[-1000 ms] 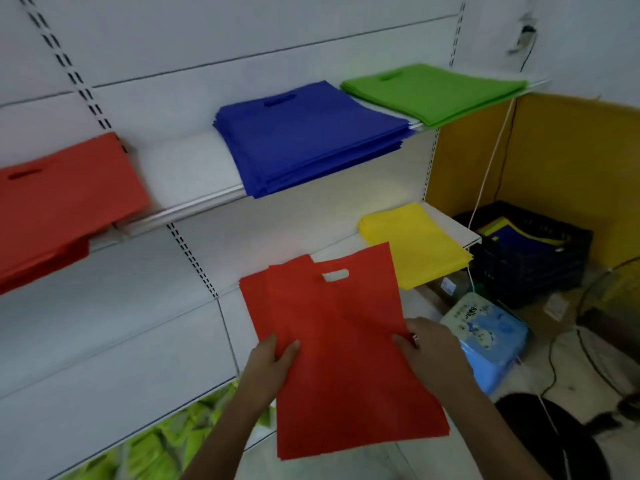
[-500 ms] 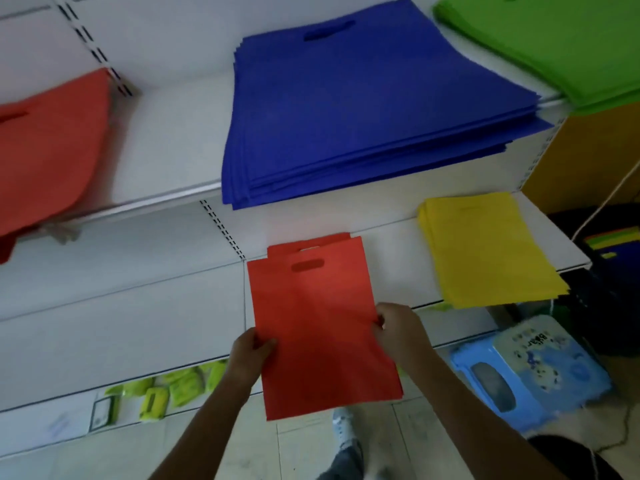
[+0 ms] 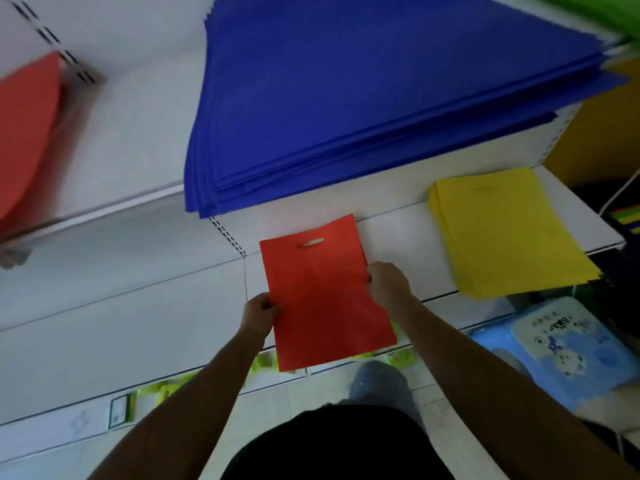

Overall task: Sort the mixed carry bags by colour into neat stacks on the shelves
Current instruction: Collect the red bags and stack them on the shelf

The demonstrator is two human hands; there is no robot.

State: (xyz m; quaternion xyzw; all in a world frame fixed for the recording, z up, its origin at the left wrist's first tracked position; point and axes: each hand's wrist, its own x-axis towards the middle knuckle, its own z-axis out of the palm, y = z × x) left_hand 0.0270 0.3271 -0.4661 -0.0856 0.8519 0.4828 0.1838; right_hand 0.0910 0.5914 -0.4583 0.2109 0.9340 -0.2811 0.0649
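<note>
Both hands pinched a red bag, the left hand at its left edge, the right hand at its right, over the lower shelf. Blue stack, yellow stack and red stack looked sorted; this bag remained unplaced.

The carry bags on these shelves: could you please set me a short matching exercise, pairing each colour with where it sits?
Things:
1. red bag
2. blue stack
3. yellow stack
4. red stack

Places:
A. lower shelf, at the right
B. upper shelf, far left
C. gripped by both hands
D. upper shelf, in the middle

Pairs: 1-C, 2-D, 3-A, 4-B
</note>
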